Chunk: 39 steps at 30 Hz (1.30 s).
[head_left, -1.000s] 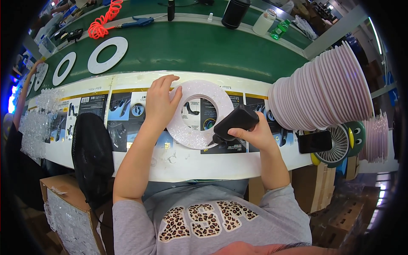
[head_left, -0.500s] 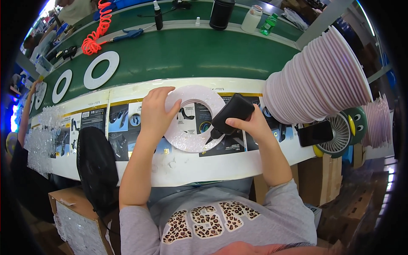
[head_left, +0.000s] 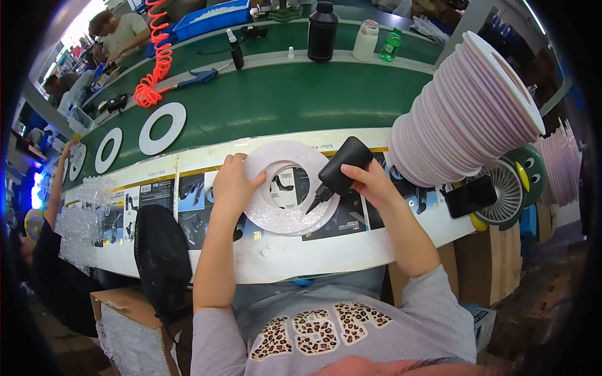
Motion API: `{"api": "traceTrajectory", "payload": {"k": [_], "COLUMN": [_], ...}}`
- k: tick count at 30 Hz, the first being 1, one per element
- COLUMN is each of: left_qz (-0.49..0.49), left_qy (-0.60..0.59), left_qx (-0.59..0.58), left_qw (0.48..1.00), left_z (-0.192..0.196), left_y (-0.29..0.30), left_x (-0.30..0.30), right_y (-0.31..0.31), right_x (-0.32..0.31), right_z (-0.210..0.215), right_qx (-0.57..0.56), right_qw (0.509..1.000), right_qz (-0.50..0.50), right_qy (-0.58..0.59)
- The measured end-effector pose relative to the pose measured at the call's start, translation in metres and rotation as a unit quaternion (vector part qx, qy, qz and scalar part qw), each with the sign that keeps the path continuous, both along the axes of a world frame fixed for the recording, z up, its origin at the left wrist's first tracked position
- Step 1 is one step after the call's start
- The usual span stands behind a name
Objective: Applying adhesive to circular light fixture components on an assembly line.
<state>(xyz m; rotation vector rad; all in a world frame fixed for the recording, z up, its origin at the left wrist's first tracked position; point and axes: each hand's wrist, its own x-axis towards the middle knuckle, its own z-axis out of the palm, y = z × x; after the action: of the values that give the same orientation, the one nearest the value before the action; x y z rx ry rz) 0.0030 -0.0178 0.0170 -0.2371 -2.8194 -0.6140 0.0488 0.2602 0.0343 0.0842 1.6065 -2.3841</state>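
A glittery white flat ring [head_left: 263,215] lies on the printed sheets in front of me, with a second ring's edge showing, slightly offset, at its lower right. My left hand [head_left: 236,183] grips the upper left rim, thumb on the ring's face. In my right hand [head_left: 370,182] is a black squeeze bottle [head_left: 347,164], tilted so its pointed nozzle hangs down over the ring's right side. I cannot tell whether the nozzle tip touches the ring or whether anything comes out.
To the right leans a tall stack of white rings [head_left: 451,119], near a phone [head_left: 470,197] and a small fan [head_left: 498,194]. Rings lie on the green belt [head_left: 251,103], one a white ring [head_left: 162,128]. A black pouch [head_left: 162,250] and bubble wrap [head_left: 84,213] are left.
The whole view has shifted, with the scene now lower and more of the far bench showing. The upper ring now sits offset from the one below. Both hands keep their holds.
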Motion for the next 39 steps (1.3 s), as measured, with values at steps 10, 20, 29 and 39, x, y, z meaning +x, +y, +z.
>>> {"api": "traceTrajectory", "payload": {"k": [10, 20, 29, 39], "left_qz": [-0.074, -0.128, 0.039, -0.049], "left_qy": [-0.342, -0.372, -0.156, -0.224], "left_qx": [0.42, 0.387, 0.73, 0.528], "left_qw": [0.837, 0.834, 0.664, 0.818], "left_z": [-0.002, -0.002, -0.043, -0.046], "left_y": [-0.052, -0.06, -0.053, -0.034], "left_x": [-0.032, -0.034, -0.055, -0.049], "right_y": [0.001, 0.001, -0.002, -0.002], "right_x": [-0.002, -0.003, 0.0, -0.002], "right_z": [0.002, 0.001, 0.002, -0.001], "right_qx": [-0.065, -0.069, -0.064, -0.054], "right_qw": [0.996, 0.994, 0.995, 0.996], "right_qz": [-0.064, -0.08, -0.075, -0.073], "right_qy": [-0.025, -0.023, -0.021, -0.026]}}
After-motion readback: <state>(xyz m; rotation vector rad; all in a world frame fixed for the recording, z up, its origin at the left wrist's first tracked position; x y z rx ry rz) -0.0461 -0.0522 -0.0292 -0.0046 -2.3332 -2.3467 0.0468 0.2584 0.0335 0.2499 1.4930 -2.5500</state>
